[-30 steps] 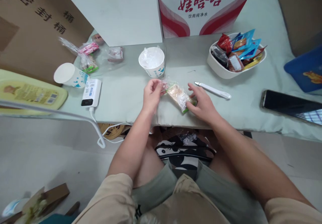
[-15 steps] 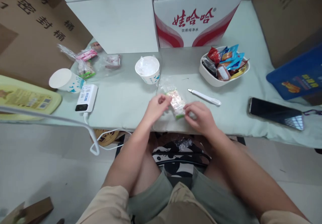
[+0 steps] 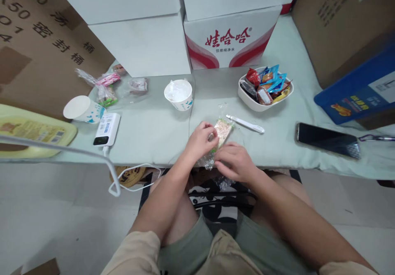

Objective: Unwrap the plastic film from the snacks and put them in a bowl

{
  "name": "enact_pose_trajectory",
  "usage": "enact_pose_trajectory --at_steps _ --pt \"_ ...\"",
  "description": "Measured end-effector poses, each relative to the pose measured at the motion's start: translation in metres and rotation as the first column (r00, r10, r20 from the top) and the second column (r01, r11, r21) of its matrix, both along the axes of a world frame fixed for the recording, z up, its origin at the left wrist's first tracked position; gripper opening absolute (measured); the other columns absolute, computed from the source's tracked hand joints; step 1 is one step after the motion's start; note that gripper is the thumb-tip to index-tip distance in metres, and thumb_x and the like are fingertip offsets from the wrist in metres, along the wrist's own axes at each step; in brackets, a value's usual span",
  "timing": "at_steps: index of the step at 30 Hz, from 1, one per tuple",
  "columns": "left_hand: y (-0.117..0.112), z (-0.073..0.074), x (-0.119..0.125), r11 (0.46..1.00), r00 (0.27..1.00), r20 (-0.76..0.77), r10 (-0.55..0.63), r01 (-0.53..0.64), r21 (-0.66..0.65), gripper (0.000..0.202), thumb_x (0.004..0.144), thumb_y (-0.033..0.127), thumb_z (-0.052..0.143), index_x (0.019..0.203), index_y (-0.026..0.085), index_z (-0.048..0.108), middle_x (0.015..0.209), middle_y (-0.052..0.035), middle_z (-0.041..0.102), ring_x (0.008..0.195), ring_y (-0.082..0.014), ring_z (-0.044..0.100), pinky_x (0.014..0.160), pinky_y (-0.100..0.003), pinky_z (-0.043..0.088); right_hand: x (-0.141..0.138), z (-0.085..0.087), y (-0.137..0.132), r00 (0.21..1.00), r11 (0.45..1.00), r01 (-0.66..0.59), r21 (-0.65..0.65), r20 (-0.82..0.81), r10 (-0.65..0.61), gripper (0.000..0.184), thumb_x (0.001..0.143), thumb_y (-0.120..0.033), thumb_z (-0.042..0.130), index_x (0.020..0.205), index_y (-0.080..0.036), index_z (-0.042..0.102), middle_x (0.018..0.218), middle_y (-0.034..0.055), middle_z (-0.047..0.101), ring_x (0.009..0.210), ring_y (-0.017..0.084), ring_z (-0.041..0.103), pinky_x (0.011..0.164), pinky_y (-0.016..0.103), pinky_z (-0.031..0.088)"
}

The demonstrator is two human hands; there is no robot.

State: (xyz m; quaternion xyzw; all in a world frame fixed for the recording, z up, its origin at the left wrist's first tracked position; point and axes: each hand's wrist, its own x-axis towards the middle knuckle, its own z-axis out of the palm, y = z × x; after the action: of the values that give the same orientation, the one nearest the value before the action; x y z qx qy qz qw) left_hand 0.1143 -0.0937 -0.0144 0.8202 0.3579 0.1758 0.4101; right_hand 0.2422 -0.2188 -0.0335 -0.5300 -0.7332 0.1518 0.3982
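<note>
A small snack packet (image 3: 224, 130) in clear, green-edged wrapping lies near the front edge of the table, slanting up to the right, with pale contents showing through. My left hand (image 3: 202, 142) is closed on its left side, thumb and fingers pinching the wrapper. At the packet's lower end, my right hand (image 3: 236, 160) has its fingers bent together on the crinkled clear film. Its fingertips are partly hidden. Just beyond the packet lies a white utility knife (image 3: 246, 124).
A white bowl (image 3: 257, 106) of wrapped snacks stands at right, beyond a phone (image 3: 327, 140). Paper cups (image 3: 182, 102), a power bank (image 3: 107, 130) with cable and bagged snacks (image 3: 138, 86) sit left. Boxes (image 3: 230, 40) line the back. A yellow bottle (image 3: 33, 131) lies far left.
The packet has turned, its far end swinging from left to right. Both hands have shifted round it, the right one moving nearer me and left. The view has tilted slightly.
</note>
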Motion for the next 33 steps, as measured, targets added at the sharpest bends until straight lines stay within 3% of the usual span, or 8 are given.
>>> enact_pose_trajectory --at_steps 3,5,9,14,18,23,29,33 --pt "0.005 -0.003 -0.002 0.98 0.974 0.172 0.144 -0.116 -0.165 0.008 0.08 0.028 0.066 0.076 0.021 0.063 0.097 -0.0047 0.061 0.095 -0.0201 0.062 0.085 -0.033 0.052 0.006 -0.002 0.006 0.933 0.933 0.326 -0.156 -0.109 -0.344 0.014 0.091 -0.029 0.052 0.084 -0.024 0.063 0.082 0.0061 0.074 0.077 0.021 0.069 0.073 0.036 0.052" --pt "0.008 -0.001 -0.002 0.881 0.902 0.292 0.317 -0.166 -0.444 0.018 0.079 0.036 0.069 0.078 0.021 0.058 0.101 -0.0036 0.065 0.096 -0.0189 0.064 0.083 -0.031 0.053 0.009 -0.004 0.013 0.855 0.871 0.395 -0.294 -0.231 -0.465 0.016 0.089 -0.034 0.055 0.097 -0.023 0.063 0.095 0.0089 0.074 0.085 0.024 0.07 0.071 0.036 0.055" --pt "0.011 0.011 -0.004 0.557 0.716 0.417 0.559 0.048 -0.829 0.034 0.072 0.037 0.077 0.08 0.022 0.047 0.109 -0.0012 0.071 0.106 -0.0209 0.07 0.095 -0.037 0.053 0.008 -0.007 0.029 0.675 0.81 0.363 -0.461 -0.469 -0.57 0.051 0.081 -0.046 0.065 0.124 -0.022 0.054 0.13 0.017 0.064 0.099 0.027 0.07 0.073 0.039 0.06" --pt "0.004 0.021 -0.007 0.421 0.674 0.506 0.539 0.305 -0.854 0.023 0.078 0.037 0.069 0.082 0.024 0.051 0.121 -0.0035 0.073 0.117 -0.0283 0.069 0.104 -0.049 0.051 0.001 -0.01 0.045 0.367 0.837 0.102 -0.537 -0.762 -0.533 0.068 0.069 -0.05 0.076 0.127 -0.024 0.049 0.128 0.0138 0.067 0.101 0.026 0.072 0.089 0.043 0.06" --pt "0.009 0.02 -0.018 0.504 0.628 0.575 0.524 0.316 -0.804 0.019 0.083 0.043 0.062 0.085 0.025 0.06 0.128 -0.0025 0.071 0.127 -0.0313 0.064 0.106 -0.055 0.05 0.001 -0.007 0.051 0.059 0.833 -0.186 -0.522 -0.852 -0.52 0.05 0.067 -0.035 0.079 0.111 -0.023 0.061 0.101 0.0051 0.077 0.081 0.022 0.073 0.076 0.038 0.062" --pt "0.03 0.023 -0.048 0.698 0.452 0.669 0.59 0.132 -0.704 0.022 0.086 0.047 0.06 0.085 0.026 0.066 0.125 -0.0023 0.072 0.138 -0.0294 0.056 0.11 -0.049 0.05 0.01 0.001 0.054 -0.2 0.799 -0.215 -0.562 -0.775 -0.599 0.024 0.073 -0.025 0.07 0.097 -0.02 0.068 0.08 0.0024 0.078 0.069 0.019 0.072 0.063 0.031 0.061" --pt "0.041 0.025 -0.067 0.698 0.365 0.666 0.651 0.058 -0.714 0.024 0.088 0.049 0.059 0.084 0.026 0.066 0.128 -0.0014 0.072 0.14 -0.0254 0.054 0.099 -0.034 0.058 0.017 0.012 0.046 -0.409 0.842 -0.284 -0.46 -0.736 -0.54 0.025 0.074 -0.026 0.057 0.095 -0.02 0.069 0.077 0.0021 0.079 0.068 0.02 0.073 0.066 0.034 0.063" --pt "0.044 0.022 -0.066 0.722 0.34 0.684 0.646 0.022 -0.692 0.023 0.088 0.047 0.059 0.084 0.026 0.066 0.126 -0.0026 0.072 0.138 -0.0238 0.056 0.098 -0.033 0.058 0.018 0.011 0.043 -0.443 0.905 -0.289 -0.312 -0.795 -0.415 0.034 0.075 -0.033 0.056 0.105 -0.022 0.069 0.103 0.0018 0.08 0.094 0.021 0.075 0.082 0.038 0.063"
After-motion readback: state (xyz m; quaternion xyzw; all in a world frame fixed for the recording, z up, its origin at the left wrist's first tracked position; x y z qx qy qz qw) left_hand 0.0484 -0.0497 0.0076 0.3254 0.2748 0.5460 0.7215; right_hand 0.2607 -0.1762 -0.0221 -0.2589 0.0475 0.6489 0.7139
